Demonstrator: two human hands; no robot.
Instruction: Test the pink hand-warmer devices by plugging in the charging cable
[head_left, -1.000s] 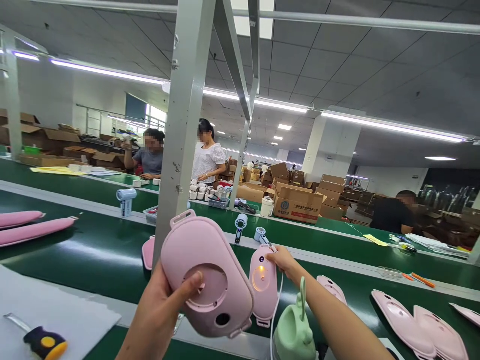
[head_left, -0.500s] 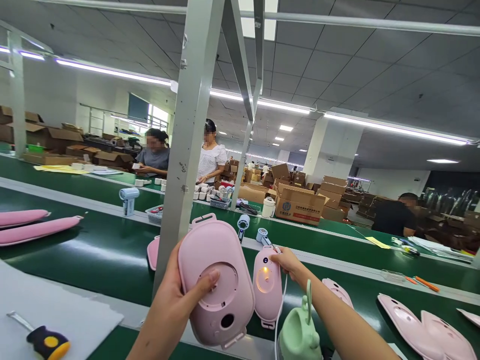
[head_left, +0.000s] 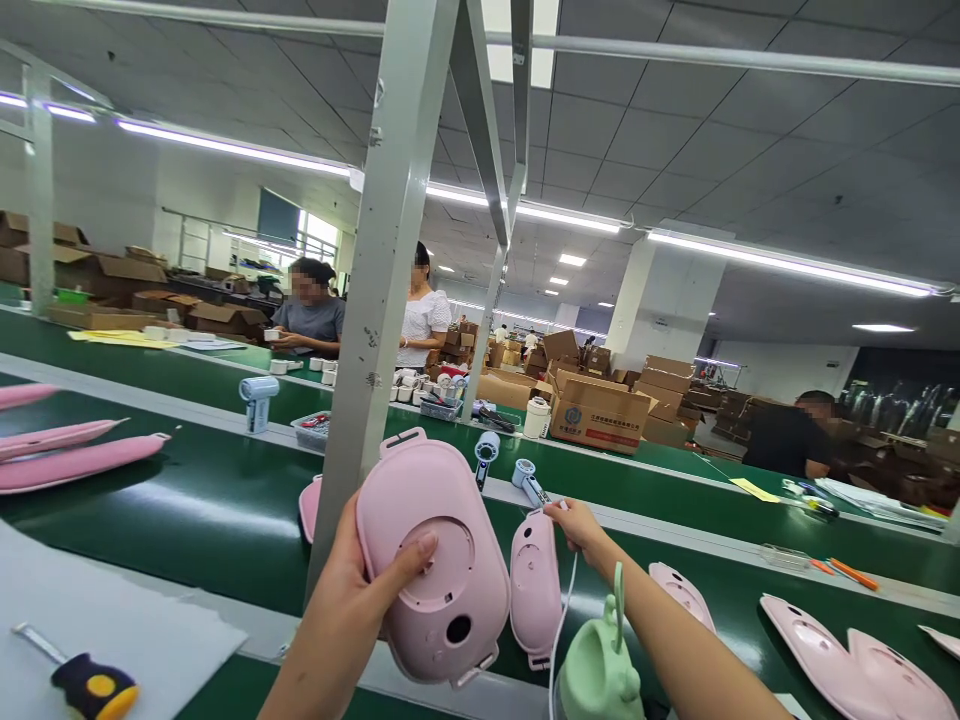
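My left hand (head_left: pixel 358 588) is closed around a rounded pink plastic housing (head_left: pixel 431 485), its thumb across the round recess. This housing has a dark oval opening near the bottom and loops at both ends. Just right of it is a narrower-looking pink housing (head_left: pixel 535 590) with a small dark round spot, and no light shows on it. At that one's upper end, my right hand (head_left: pixel 581 530) pinches the end of a white cable (head_left: pixel 564 620); the fingers partly hide the plug. A light green animal-shaped object (head_left: pixel 602 665) with a loop stands below my right forearm.
A grey post (head_left: pixel 375 300) rises behind my left hand. Pink shells (head_left: pixel 825 655) lie on the green belt (head_left: pixel 225 540) to both sides. A screwdriver (head_left: pixel 94 685) rests at lower left. Light blue handheld fans (head_left: pixel 259 405) stand beyond; co-workers sit and stand farther back.
The amber light on the narrower housing has gone out. That housing has dropped slightly away from my right hand, which keeps the cable end. Pink shells at far left have shifted, with another showing.
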